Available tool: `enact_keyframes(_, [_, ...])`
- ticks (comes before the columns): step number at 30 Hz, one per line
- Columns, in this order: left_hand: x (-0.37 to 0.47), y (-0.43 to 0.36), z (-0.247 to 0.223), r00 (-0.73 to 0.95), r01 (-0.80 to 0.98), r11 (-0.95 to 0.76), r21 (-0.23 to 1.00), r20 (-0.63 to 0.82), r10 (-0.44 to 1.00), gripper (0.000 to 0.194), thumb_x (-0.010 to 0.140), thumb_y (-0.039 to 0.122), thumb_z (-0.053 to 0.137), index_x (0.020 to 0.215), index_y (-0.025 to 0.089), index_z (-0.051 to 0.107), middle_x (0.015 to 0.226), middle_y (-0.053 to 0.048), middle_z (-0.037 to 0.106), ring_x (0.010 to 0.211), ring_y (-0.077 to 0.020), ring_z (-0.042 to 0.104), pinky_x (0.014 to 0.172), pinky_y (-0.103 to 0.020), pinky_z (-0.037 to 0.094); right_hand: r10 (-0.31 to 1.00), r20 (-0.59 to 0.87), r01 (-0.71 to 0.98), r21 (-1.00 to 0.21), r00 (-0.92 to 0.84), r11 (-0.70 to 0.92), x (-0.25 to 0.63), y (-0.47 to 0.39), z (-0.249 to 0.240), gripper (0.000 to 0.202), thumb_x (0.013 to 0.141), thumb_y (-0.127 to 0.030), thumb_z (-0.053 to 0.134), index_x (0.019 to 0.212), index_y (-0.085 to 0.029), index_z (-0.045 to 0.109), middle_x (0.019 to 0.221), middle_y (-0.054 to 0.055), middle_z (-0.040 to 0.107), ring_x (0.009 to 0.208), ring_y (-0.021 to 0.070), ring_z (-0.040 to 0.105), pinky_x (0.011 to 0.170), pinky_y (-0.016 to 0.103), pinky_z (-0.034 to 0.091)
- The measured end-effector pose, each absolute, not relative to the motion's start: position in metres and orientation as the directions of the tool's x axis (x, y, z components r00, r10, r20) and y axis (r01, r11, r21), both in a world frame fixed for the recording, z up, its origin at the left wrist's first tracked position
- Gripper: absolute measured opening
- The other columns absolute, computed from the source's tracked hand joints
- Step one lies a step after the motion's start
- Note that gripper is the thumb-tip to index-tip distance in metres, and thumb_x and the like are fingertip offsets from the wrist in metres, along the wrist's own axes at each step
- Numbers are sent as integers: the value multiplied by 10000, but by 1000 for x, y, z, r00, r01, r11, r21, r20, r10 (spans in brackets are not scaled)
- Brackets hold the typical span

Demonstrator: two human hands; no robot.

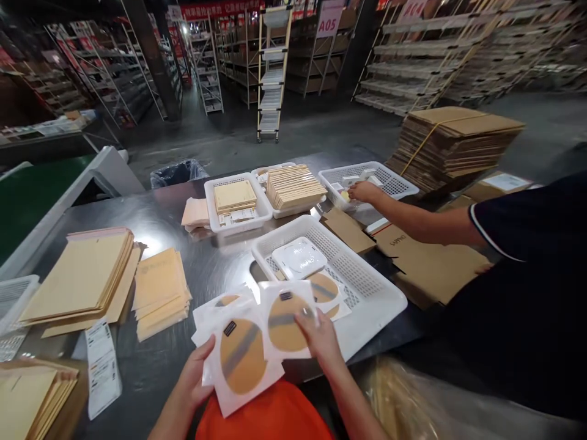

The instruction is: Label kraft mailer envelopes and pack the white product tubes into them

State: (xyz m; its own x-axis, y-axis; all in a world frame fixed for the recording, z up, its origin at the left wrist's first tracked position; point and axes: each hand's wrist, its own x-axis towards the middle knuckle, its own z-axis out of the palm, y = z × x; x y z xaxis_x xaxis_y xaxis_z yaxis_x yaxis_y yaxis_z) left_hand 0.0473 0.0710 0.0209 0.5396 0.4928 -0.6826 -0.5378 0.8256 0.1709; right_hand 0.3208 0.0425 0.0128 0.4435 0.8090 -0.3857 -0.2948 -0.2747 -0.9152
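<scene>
My left hand (196, 374) grips the left edge of a flat white packet (245, 397) with a round orange-brown face, a grey band and a small black label. My right hand (321, 335) is closed on a similar flat packet (279, 348), its thumb over the round face. More packets lie partly hidden behind these two. Just beyond is a white plastic basket (367, 275). Inside it are a white rounded tray-like pack (300, 256) with a glossy wrap and more round-faced packets (323, 287).
A co-worker's hand (364, 191) reaches into another basket (394, 180) at right, near stacked cardboard (454, 146). Padded envelopes (82, 269) and smaller mailers (160, 287) lie left, beside a label strip (103, 370). Envelope-filled baskets (238, 229) stand at the back.
</scene>
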Motion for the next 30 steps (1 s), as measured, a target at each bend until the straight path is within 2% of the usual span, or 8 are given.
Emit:
enact_keyframes(2, [38, 71, 20, 517, -547, 817, 182, -694, 501, 575, 888, 267, 546, 1422, 99, 415, 1087, -161, 738, 1128, -333, 631, 1056, -482, 458, 722, -346, -307, -932, 600, -191, 333, 44, 29, 597, 602, -576, 787, 1052, -208, 651, 946, 96, 740, 852, 307, 690, 749, 443, 577])
enact_keyframes(4, [34, 71, 21, 478, -561, 808, 179, -727, 493, 618, 891, 271, 547, 1446, 71, 363, 1054, -174, 745, 1118, -336, 637, 1039, -474, 478, 730, -348, -358, -922, 588, -150, 334, 43, 49, 596, 631, -559, 776, 1099, -222, 628, 984, 96, 734, 874, 304, 689, 748, 433, 575])
enact_keyframes(8, [37, 70, 28, 422, -565, 801, 198, -764, 487, 663, 898, 219, 530, 1463, -9, 266, 965, -193, 759, 1063, -334, 667, 1003, -466, 506, 878, -438, -486, -820, 192, -303, 304, 38, 68, 572, 610, -511, 806, 1062, -206, 635, 919, 98, 732, 814, 307, 692, 732, 447, 559])
enact_keyframes(11, [44, 66, 33, 382, -541, 800, 259, -772, 508, 631, 885, 182, 545, 1435, -24, 314, 942, -193, 761, 1041, -336, 677, 989, -474, 510, 896, -439, -343, -853, 63, -394, 271, 32, 49, 517, 620, -508, 794, 999, -199, 625, 916, 91, 715, 824, 294, 671, 736, 429, 544])
enact_keyframes(15, [51, 57, 37, 384, -554, 772, 311, -728, 568, 613, 825, 141, 613, 1403, 68, 423, 1013, -155, 758, 1088, -335, 656, 994, -468, 507, 918, -369, -192, -921, 149, -339, 248, 19, 13, 429, 686, -515, 729, 937, -226, 535, 921, 52, 652, 870, 255, 625, 743, 372, 530])
enact_keyframes(22, [56, 44, 33, 626, -495, 865, 83, -656, 422, 585, 812, 370, 629, 1327, 110, 533, 1120, -170, 723, 1139, -380, 619, 1005, -520, 489, 913, -367, -117, -929, 177, -351, 251, 6, 2, 459, 661, -438, 751, 967, -235, 475, 968, 32, 587, 871, 227, 612, 767, 346, 515])
enact_keyframes(25, [54, 45, 35, 565, -504, 848, 163, -681, 467, 605, 768, 295, 695, 1324, 115, 537, 1118, -155, 728, 1126, -370, 628, 1008, -504, 492, 912, -381, -167, -919, 151, -356, 254, 5, 1, 443, 685, -460, 749, 969, -231, 497, 970, 44, 625, 864, 232, 627, 741, 340, 525])
enact_keyframes(30, [39, 49, 40, 408, -533, 755, 383, -665, 625, 720, 655, 146, 785, 1332, 138, 540, 1005, -128, 765, 1109, -367, 637, 998, -484, 506, 887, -459, -427, -811, 45, -398, 268, 8, 7, 562, 607, -495, 818, 1017, -224, 544, 967, 64, 696, 852, 268, 674, 764, 404, 544])
